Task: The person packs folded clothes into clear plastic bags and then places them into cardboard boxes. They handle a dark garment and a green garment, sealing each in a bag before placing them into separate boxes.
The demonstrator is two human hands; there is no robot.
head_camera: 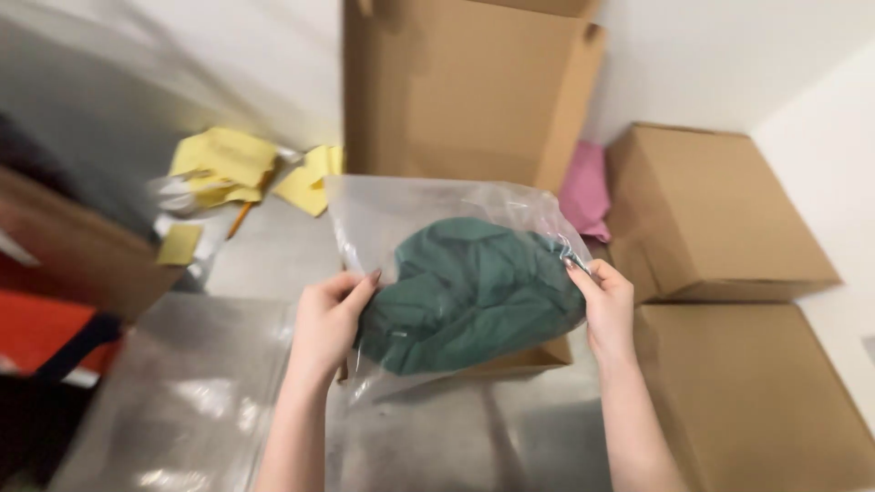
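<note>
- A packing or stockroom space, by the look of it.
- Plain cardboard boxes (715, 205) stand stacked against white walls.
- A tall open carton (465, 87) sits ahead.
- Bagged yellow (223, 164) and pink goods (583, 187) lie about.
- Clear plastic sheeting (196, 401) covers the bench.

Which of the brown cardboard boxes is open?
The tall brown cardboard box standing behind the clear plastic bag is open, flaps spread. The two closed brown boxes sit stacked at the right.
</note>
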